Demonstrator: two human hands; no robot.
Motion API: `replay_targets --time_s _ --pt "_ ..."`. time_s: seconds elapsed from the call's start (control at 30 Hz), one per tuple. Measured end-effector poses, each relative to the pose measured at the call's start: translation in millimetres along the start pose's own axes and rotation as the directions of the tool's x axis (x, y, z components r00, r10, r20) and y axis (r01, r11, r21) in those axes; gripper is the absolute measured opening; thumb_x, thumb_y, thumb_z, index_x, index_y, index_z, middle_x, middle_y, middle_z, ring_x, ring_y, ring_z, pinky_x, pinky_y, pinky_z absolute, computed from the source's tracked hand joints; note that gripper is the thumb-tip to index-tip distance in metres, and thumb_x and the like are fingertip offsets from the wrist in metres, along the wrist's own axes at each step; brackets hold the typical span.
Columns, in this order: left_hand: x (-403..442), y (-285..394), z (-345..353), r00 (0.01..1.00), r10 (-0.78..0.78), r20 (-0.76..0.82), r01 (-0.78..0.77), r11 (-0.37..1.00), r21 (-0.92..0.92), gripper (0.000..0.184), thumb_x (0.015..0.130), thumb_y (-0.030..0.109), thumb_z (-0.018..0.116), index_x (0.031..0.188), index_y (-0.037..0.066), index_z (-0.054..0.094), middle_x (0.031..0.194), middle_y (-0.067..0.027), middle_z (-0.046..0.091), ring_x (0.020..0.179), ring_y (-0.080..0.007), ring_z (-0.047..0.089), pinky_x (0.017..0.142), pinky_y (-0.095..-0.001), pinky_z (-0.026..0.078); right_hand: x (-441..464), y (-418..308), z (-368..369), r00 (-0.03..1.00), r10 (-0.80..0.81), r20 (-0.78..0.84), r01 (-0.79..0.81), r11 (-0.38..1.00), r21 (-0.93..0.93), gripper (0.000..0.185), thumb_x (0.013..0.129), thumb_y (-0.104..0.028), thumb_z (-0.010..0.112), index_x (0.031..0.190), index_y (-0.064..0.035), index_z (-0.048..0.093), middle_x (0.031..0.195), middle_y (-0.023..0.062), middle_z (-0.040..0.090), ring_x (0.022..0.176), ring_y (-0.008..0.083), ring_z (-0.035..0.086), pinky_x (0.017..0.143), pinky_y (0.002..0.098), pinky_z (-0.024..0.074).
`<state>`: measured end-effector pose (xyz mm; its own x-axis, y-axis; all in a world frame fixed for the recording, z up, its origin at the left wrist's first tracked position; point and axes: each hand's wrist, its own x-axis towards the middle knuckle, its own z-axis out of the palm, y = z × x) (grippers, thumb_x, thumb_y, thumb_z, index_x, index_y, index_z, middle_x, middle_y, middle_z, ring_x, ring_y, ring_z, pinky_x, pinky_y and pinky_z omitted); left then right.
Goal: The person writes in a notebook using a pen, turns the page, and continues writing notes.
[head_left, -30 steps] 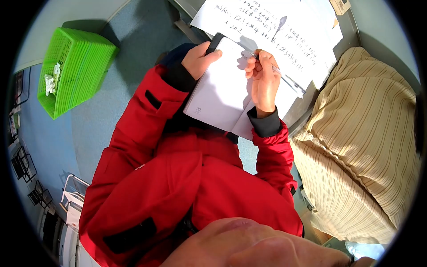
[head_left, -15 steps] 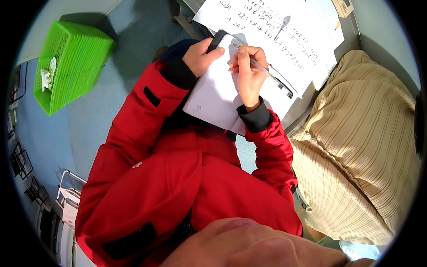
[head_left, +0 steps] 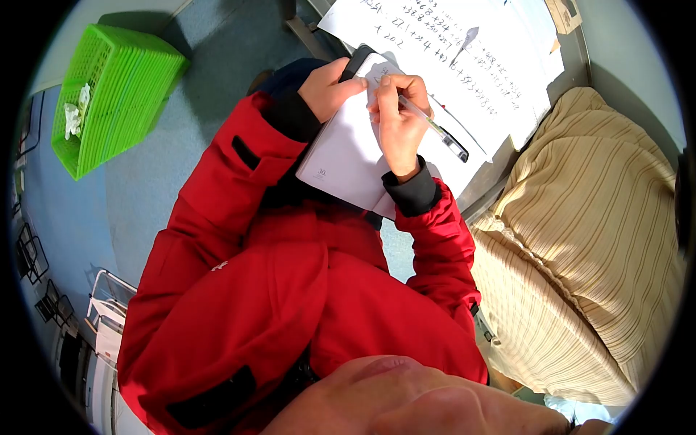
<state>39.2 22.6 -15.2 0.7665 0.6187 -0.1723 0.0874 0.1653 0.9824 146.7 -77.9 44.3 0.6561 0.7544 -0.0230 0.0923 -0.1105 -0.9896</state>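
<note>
An open notebook (head_left: 341,159) with white pages and a dark cover edge lies tilted at the table's edge, over my lap. My left hand (head_left: 330,90) is closed on its upper left edge, thumb on top of the page and fingers out of sight beneath. In my right hand (head_left: 402,119) a clear pen with a black cap end (head_left: 453,145) is pinched, its tip at the upper part of the page. Small handwritten marks show near the tip, too small to read. Under and beyond the notebook lies a large white sheet (head_left: 413,43) covered with handwritten numbers.
A stack of green plastic baskets (head_left: 123,87) with crumpled white tissue inside stands on the blue floor (head_left: 145,196) at the left. To the right is furniture under a striped beige cloth (head_left: 587,188). A white metal-framed object (head_left: 109,312) stands at the lower left.
My right hand and the pen have shifted slightly left on the page, and the pen's cap end has swung down and left. The left hand keeps its hold on the notebook.
</note>
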Motion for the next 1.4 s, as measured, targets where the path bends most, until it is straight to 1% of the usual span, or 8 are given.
replay_targets --time_s 0.23,0.43,0.53,0.63,0.83,1.17,1.23,1.4 --pt "2 -5 0 0.999 0.035 -0.024 -0.035 0.999 -0.009 0.027 0.088 0.025 0.058 0.088 -0.002 0.057 0.077 -0.0162 0.060 0.071 -0.0277 0.058 0.064 -0.0360 0.045 -1 0 1 1.000 -0.004 0.002 0.004 1.000 -0.024 0.012 0.093 -0.010 0.061 0.087 -0.0006 0.055 0.064 0.0041 0.060 0.051 0.0059 0.054 0.045 0.0211 0.0418" --pt "2 -2 -2 0.993 0.117 -0.009 -0.115 0.983 0.145 0.029 0.090 0.026 0.055 0.087 -0.003 0.056 0.078 -0.0181 0.059 0.071 -0.0302 0.057 0.063 -0.0364 0.044 0 2 1 1.000 -0.024 -0.010 0.024 0.999 -0.048 0.012 0.092 -0.009 0.062 0.086 -0.0009 0.055 0.063 0.0043 0.060 0.051 0.0060 0.053 0.047 0.0218 0.0429" --pt "1 4 -1 0.998 0.051 -0.021 -0.049 0.996 0.079 0.029 0.090 0.026 0.055 0.087 -0.003 0.055 0.078 -0.0184 0.059 0.072 -0.0314 0.058 0.063 -0.0367 0.044 0 3 2 0.999 -0.042 -0.010 0.041 0.995 -0.093 0.012 0.092 -0.008 0.062 0.086 -0.0008 0.055 0.064 0.0039 0.060 0.052 0.0058 0.052 0.049 0.0218 0.0434" --pt "2 0 -3 0.983 0.184 0.023 -0.184 0.956 0.226 0.028 0.091 0.025 0.055 0.088 -0.002 0.056 0.079 -0.0181 0.059 0.073 -0.0325 0.058 0.064 -0.0371 0.044 1 10 0 0.996 -0.089 0.005 0.088 0.981 -0.174 0.012 0.092 -0.008 0.062 0.086 -0.0005 0.055 0.066 0.0034 0.060 0.054 0.0054 0.052 0.050 0.0216 0.0432" --pt "0 10 -3 1.000 0.012 -0.015 -0.009 0.990 0.140 0.027 0.091 0.024 0.055 0.090 -0.002 0.057 0.080 -0.0187 0.059 0.075 -0.0346 0.059 0.064 -0.0378 0.045 -1 -4 3 0.999 0.031 -0.022 -0.033 0.998 -0.050 0.011 0.091 -0.007 0.063 0.084 -0.0007 0.056 0.067 0.0025 0.060 0.058 0.0044 0.052 0.052 0.0210 0.0426" --pt "0 3 0 0.998 0.057 -0.032 -0.052 0.988 0.144 0.027 0.091 0.025 0.055 0.089 -0.002 0.056 0.079 -0.0184 0.059 0.074 -0.0362 0.058 0.063 -0.0378 0.045 1 9 2 0.996 -0.094 -0.007 0.092 0.984 -0.150 0.012 0.091 -0.009 0.063 0.086 -0.0004 0.057 0.066 0.0030 0.061 0.057 0.0052 0.053 0.051 0.0212 0.0428" --pt "-1 9 -2 0.991 0.131 -0.027 -0.123 0.970 0.211 0.027 0.091 0.025 0.055 0.088 -0.002 0.055 0.079 -0.0181 0.058 0.073 -0.0359 0.057 0.063 -0.0379 0.044 -2 2 1 0.999 0.005 -0.036 -0.006 1.000 -0.030 0.012 0.092 -0.009 0.062 0.086 -0.0002 0.056 0.065 0.0033 0.060 0.054 0.0058 0.053 0.048 0.0213 0.0425" --pt "0 7 -1 1.000 0.014 -0.023 -0.010 0.990 0.142 0.026 0.090 0.025 0.055 0.086 -0.001 0.054 0.080 -0.0179 0.058 0.073 -0.0345 0.057 0.062 -0.0380 0.044 -1 1 2 0.999 -0.008 -0.036 0.007 1.000 -0.013 0.013 0.093 -0.009 0.060 0.086 -0.0001 0.054 0.062 0.0038 0.059 0.049 0.0067 0.054 0.044 0.0215 0.0416"
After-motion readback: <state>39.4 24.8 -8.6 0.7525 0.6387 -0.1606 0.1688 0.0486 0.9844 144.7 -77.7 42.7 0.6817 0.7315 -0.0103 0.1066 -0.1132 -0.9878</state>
